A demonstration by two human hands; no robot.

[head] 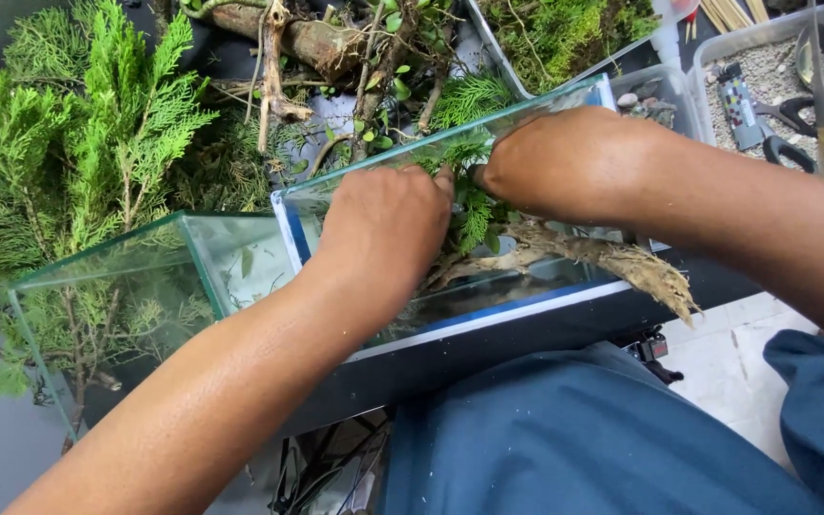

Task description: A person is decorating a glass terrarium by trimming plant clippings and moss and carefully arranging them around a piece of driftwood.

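Note:
Both hands reach down into a long, narrow glass tank [545,103] lying on the dark table edge. My left hand [385,229] is curled inside it, fingertips pressed into green fern-like sprigs [474,221]. My right hand [565,162] meets it from the right, its fingers closed around the same greenery. Under the hands a rough brown piece of driftwood [622,262] lies in the tank and sticks out past its right end. The fingertips are mostly hidden by the plants.
A second glass tank [116,286] stands at the left, in front of a heap of conifer branches [78,143]. Branches and twigs [307,38] lie behind. Clear tubs of moss [565,33] and gravel [774,86] with scissors [784,129] sit at the back right.

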